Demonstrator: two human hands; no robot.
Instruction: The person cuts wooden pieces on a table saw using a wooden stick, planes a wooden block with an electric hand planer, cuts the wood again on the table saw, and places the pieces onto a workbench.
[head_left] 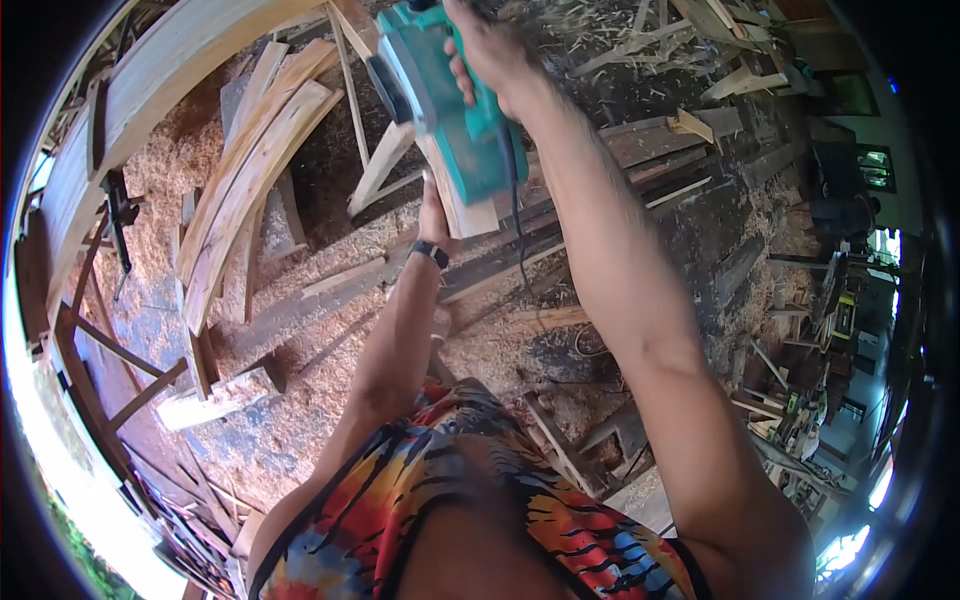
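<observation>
A teal electric planer (455, 110) lies along the top of a pale wooden board (477, 219). My right hand (492, 60) is wrapped round the planer's handle, slightly blurred. A dark power cord (516, 215) hangs from the tool past the board's near end. With a dark band at its wrist, my left hand (434, 213) grips the near end of the board from its left side. Part of that hand is hidden by the wood, and the planer covers most of the board's upper face.
Curved wooden planks (262, 180) are stacked at the left. A large curved beam (165, 75) arches behind them. Wood shavings (330, 400) cover the ground. Long dark planks (640, 150) lie to the right, and a white-faced wood block (220, 398) sits lower left.
</observation>
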